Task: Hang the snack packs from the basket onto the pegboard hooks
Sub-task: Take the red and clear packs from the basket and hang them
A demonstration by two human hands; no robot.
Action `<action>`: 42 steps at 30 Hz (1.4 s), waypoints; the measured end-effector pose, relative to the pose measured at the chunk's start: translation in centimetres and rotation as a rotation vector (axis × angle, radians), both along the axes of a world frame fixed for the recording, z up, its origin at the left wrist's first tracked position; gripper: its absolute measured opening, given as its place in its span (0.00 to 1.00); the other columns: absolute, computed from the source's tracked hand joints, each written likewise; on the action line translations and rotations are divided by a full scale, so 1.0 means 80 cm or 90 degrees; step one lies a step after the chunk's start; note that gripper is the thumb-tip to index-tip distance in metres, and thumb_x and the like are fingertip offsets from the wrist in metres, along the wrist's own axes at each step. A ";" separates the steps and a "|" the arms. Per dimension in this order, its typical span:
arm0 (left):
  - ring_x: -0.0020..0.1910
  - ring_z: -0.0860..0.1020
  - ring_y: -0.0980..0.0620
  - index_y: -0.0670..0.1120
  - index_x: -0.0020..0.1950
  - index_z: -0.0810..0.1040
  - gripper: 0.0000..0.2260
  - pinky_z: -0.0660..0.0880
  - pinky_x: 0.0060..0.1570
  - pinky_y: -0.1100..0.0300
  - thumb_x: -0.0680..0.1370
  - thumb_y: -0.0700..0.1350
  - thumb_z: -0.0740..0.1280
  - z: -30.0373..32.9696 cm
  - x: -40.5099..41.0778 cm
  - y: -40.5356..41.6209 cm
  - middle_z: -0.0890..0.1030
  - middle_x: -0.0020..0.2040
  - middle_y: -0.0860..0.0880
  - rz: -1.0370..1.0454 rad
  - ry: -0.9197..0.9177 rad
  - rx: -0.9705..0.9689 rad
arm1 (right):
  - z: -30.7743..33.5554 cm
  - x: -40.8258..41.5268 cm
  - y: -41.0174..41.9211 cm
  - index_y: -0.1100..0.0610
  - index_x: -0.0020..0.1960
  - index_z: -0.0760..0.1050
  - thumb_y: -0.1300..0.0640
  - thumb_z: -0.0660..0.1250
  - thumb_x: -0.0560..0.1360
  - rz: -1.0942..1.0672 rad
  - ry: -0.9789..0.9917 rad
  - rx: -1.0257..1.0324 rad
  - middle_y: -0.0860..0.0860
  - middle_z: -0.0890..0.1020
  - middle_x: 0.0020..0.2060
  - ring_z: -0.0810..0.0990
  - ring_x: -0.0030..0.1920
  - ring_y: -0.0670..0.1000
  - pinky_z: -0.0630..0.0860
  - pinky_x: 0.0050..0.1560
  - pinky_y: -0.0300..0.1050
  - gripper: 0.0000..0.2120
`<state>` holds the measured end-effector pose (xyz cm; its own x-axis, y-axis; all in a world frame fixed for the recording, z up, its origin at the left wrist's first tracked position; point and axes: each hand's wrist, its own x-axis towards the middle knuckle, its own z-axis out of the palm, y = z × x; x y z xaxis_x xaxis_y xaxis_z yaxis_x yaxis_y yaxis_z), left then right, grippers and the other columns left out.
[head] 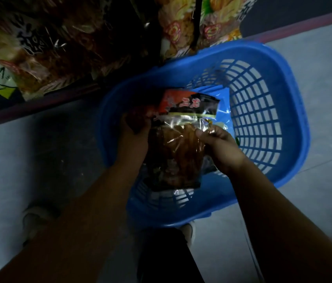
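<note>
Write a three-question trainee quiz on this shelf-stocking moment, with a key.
1. True or false: both hands hold the same snack pack.
2. Where is the blue basket? A. on a table B. on the floor C. on a hook
3. Fill in: the pack's red and black header end points ____ the person.

Key
1. True. The left hand grips the pack's left edge and the right hand pinches its right edge.
2. B. It sits on the grey floor tiles, in front of the person's shoes.
3. Away from. The header lies towards the hanging packs at the top of the view.
</note>
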<state>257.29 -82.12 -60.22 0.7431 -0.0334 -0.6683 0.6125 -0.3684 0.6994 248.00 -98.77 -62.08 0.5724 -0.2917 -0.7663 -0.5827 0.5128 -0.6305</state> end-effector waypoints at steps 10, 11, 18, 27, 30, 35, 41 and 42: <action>0.42 0.80 0.55 0.51 0.48 0.80 0.03 0.76 0.44 0.61 0.77 0.47 0.68 0.002 -0.002 0.022 0.81 0.42 0.53 -0.045 -0.088 0.032 | 0.018 -0.015 0.006 0.61 0.52 0.78 0.63 0.60 0.79 -0.077 -0.046 0.001 0.55 0.83 0.41 0.81 0.39 0.51 0.77 0.40 0.44 0.08; 0.44 0.80 0.53 0.52 0.51 0.81 0.05 0.76 0.45 0.60 0.78 0.46 0.66 0.003 -0.005 0.021 0.81 0.43 0.53 -0.027 -0.116 0.035 | 0.022 -0.010 0.011 0.62 0.51 0.77 0.64 0.60 0.79 -0.097 -0.040 -0.028 0.55 0.82 0.39 0.80 0.37 0.51 0.77 0.38 0.42 0.07; 0.39 0.78 0.64 0.64 0.37 0.78 0.15 0.76 0.42 0.65 0.79 0.46 0.64 0.012 -0.016 0.021 0.80 0.36 0.63 0.098 -0.077 -0.046 | 0.049 0.004 0.028 0.62 0.46 0.78 0.64 0.66 0.76 -0.156 0.016 -0.129 0.57 0.79 0.39 0.77 0.40 0.54 0.75 0.44 0.47 0.03; 0.41 0.81 0.52 0.53 0.47 0.76 0.08 0.77 0.38 0.60 0.81 0.44 0.59 0.174 -0.027 0.056 0.82 0.41 0.54 0.168 -0.004 -0.187 | 0.236 -0.015 0.063 0.55 0.35 0.80 0.60 0.72 0.72 -0.077 -0.040 -0.218 0.51 0.83 0.32 0.81 0.35 0.50 0.80 0.39 0.44 0.07; 0.33 0.80 0.60 0.54 0.46 0.77 0.11 0.76 0.31 0.66 0.81 0.42 0.59 0.285 -0.026 0.086 0.83 0.36 0.59 0.203 -0.095 -0.189 | 0.348 -0.018 0.081 0.58 0.39 0.81 0.61 0.72 0.72 -0.050 -0.040 -0.223 0.51 0.84 0.32 0.82 0.35 0.50 0.81 0.40 0.47 0.03; 0.39 0.81 0.63 0.54 0.48 0.79 0.12 0.76 0.36 0.68 0.81 0.41 0.58 0.484 -0.019 0.137 0.84 0.39 0.60 0.222 -0.229 -0.224 | 0.538 -0.003 0.130 0.60 0.49 0.80 0.62 0.68 0.75 0.005 -0.137 -0.201 0.46 0.83 0.30 0.83 0.33 0.43 0.78 0.31 0.37 0.04; 0.48 0.80 0.56 0.55 0.46 0.78 0.08 0.76 0.44 0.62 0.79 0.44 0.61 0.684 -0.012 0.217 0.82 0.45 0.55 0.286 -0.371 -0.250 | 0.730 0.034 0.199 0.57 0.52 0.81 0.55 0.68 0.75 0.101 -0.274 -0.321 0.45 0.85 0.39 0.84 0.44 0.44 0.80 0.45 0.39 0.08; 0.47 0.79 0.57 0.54 0.45 0.78 0.08 0.76 0.44 0.62 0.78 0.44 0.61 0.715 -0.010 0.232 0.82 0.44 0.56 0.294 -0.405 -0.251 | 0.759 0.040 0.210 0.56 0.51 0.81 0.55 0.68 0.76 0.123 -0.305 -0.332 0.44 0.85 0.39 0.84 0.44 0.44 0.79 0.44 0.37 0.07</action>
